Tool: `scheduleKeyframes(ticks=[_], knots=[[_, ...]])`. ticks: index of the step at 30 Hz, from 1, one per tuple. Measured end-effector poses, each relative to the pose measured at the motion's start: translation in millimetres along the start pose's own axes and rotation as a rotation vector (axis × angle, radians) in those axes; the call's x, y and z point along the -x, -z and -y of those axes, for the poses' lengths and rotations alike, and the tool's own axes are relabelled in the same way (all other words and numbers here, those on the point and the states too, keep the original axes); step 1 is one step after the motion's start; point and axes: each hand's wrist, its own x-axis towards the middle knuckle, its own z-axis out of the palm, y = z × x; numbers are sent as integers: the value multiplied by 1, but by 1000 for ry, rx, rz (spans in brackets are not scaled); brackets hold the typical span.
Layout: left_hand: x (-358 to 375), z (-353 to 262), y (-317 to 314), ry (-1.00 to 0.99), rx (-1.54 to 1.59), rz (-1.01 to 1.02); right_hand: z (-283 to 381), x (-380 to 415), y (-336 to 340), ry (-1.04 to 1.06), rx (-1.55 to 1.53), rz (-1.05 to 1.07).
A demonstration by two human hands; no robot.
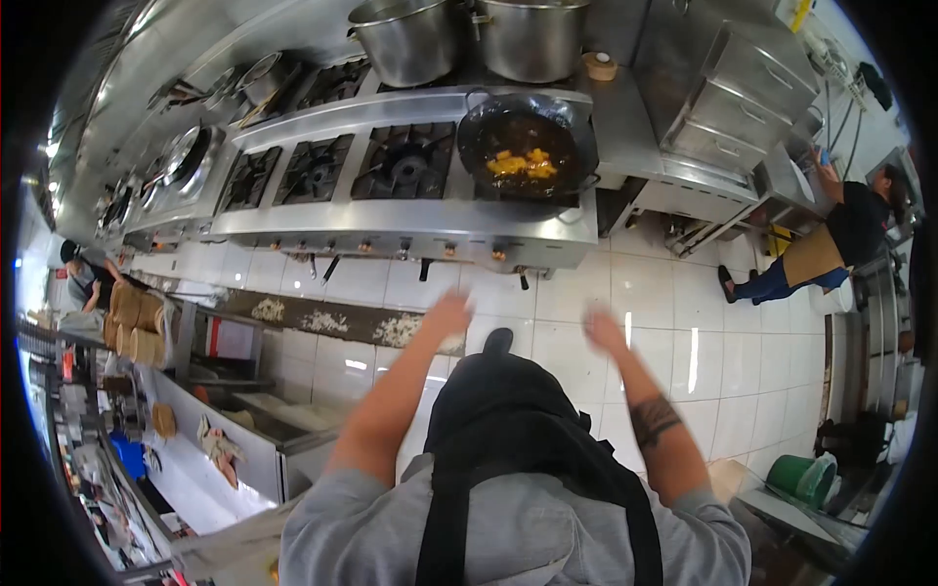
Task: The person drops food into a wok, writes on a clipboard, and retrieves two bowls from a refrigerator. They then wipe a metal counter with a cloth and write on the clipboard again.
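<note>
A dark wok sits on the right end of the steel stove. Yellow-orange pieces of food lie together in its dark oil. My left hand is in the air over the floor, just in front of the stove's knobs, touching nothing that I can see. Farther right, my right hand is also in the air, apart from the stove and the wok. Both hands are blurred, so their fingers do not show clearly. I see no object in either one.
Two large steel pots stand behind the wok. Bare burners line the stove to its left. A floor drain channel holds whitish bits. One person works at the right, another at the far left near stacked baskets.
</note>
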Motion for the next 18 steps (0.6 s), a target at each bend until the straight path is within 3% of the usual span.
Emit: scheduleKeyframes(ticks=[1,2,3,6,8,12,15,16,17,18], knots=[[84,37,-69,126,-54,361,-55,100,-68,-201,121,363],[181,88,-172,293,58,394,-88,199,-107,-353,166,651],[281,106,-227,517,96,619,-102,281,-119,-489,126,824],[513,60,-235,818,206,895,-96,431,-113,-765,-121,940],[589,37,-235,917,293,901,-88,469,-107,-829,-233,908],[629,20,-253,980,413,801,-87,472,-105,-839,-368,824],[582,60,-279,894,386,672,-109,422,-106,-773,-338,789],[559,82,-284,856,360,578,-123,386,-105,-732,-308,770],[532,77,-257,909,448,193,-136,336,-104,-685,-322,707],[498,70,-203,819,438,9,-149,273,-107,-643,-461,583]])
